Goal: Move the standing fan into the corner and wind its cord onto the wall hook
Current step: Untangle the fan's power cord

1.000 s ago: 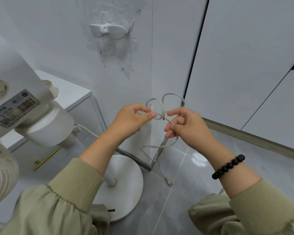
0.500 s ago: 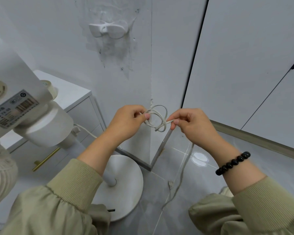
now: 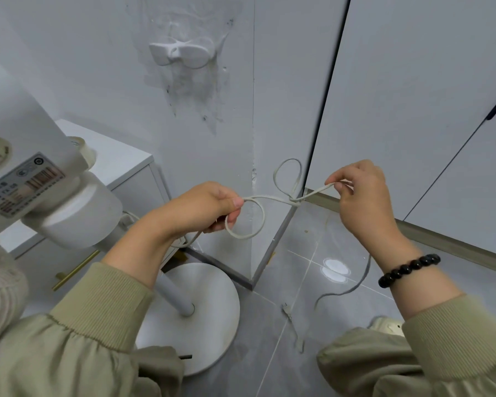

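Observation:
The white standing fan stands at the left, its motor housing (image 3: pixel 72 213) near my head and its round base (image 3: pixel 209 313) on the floor by the wall corner. Its pale cord (image 3: pixel 269 199) stretches between my hands, with one loop standing up and another hanging down. My left hand (image 3: pixel 204 207) pinches the cord at the lower loop. My right hand (image 3: pixel 361 193) pinches the other end of that stretch. The rest of the cord drops to the floor, where the plug (image 3: pixel 287 309) lies. The white wall hook (image 3: pixel 184 54) is high on the wall, bare.
A white cabinet (image 3: pixel 121 164) with a brass handle stands behind the fan at the left. White wardrobe doors (image 3: pixel 413 96) fill the right side. A grey tiled floor (image 3: pixel 312 253) lies below. A pale object (image 3: pixel 387 325) shows by my right sleeve.
My hands have drawn apart, the right moving to the right, and the small coil of cord has been pulled out into a stretch with two loops.

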Tool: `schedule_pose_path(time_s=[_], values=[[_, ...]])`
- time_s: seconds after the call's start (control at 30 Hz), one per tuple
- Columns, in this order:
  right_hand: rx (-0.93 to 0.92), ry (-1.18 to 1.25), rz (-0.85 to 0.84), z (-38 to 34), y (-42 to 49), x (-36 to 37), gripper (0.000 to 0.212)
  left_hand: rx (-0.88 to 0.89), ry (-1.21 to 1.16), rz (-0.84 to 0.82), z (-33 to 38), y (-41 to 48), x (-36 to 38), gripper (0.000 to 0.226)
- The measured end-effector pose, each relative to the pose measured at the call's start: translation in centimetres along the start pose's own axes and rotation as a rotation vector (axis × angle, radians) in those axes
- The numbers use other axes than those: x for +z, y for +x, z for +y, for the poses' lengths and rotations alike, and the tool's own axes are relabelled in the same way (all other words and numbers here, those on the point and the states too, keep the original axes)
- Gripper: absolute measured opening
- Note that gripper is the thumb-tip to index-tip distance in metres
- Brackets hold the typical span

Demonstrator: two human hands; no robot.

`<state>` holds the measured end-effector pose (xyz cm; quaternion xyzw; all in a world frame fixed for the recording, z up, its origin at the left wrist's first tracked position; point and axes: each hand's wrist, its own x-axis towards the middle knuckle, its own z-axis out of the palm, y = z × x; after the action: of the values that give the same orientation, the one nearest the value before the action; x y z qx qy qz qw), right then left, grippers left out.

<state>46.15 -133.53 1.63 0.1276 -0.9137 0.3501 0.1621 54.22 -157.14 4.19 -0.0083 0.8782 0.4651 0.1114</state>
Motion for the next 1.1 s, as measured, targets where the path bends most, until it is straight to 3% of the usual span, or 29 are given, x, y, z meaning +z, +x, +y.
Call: schedule_pose_path(time_s=[0.17, 0.4, 0.53, 0.63, 0.73, 0.9, 1.1], values=[[-0.138, -0.067, 0.092, -0.1, -0.3, 0.3, 0.020, 0.028, -0.002, -0.116, 0.6, -0.2, 0.7, 0.036], [-0.248, 0.103, -0.199, -1.2, -1.0, 1.0, 0.018, 0.103, 0.113, -0.124, 1.1, 0.0, 1.9, 0.029], [-0.106, 0.321, -0.435, -1.7, -1.4, 1.3, 0.021, 0.172, -0.164, -0.060, 1.1, -0.2, 1.6, 0.041], [0.065, 0.643, -0.611, -2.1, -1.7, 1.1, 0.026, 0.141, -0.474, 0.113, 0.6, 0.1, 1.5, 0.039], [0.172, 0.638, -0.539, -1.7, -1.5, 1.2, 0.029, 0.027, -0.528, 0.308, 0.3, 0.4, 1.5, 0.029], [0.124, 0.310, -0.331, -1.7, -1.4, 1.7, 0.028, -0.017, -0.444, 0.258, 0.4, 0.3, 2.0, 0.024], [-0.001, 0.451, -0.506, -2.5, -1.8, 1.3, 0.066, 0.058, -0.151, 0.204, 0.6, 0.2, 2.4, 0.022]])
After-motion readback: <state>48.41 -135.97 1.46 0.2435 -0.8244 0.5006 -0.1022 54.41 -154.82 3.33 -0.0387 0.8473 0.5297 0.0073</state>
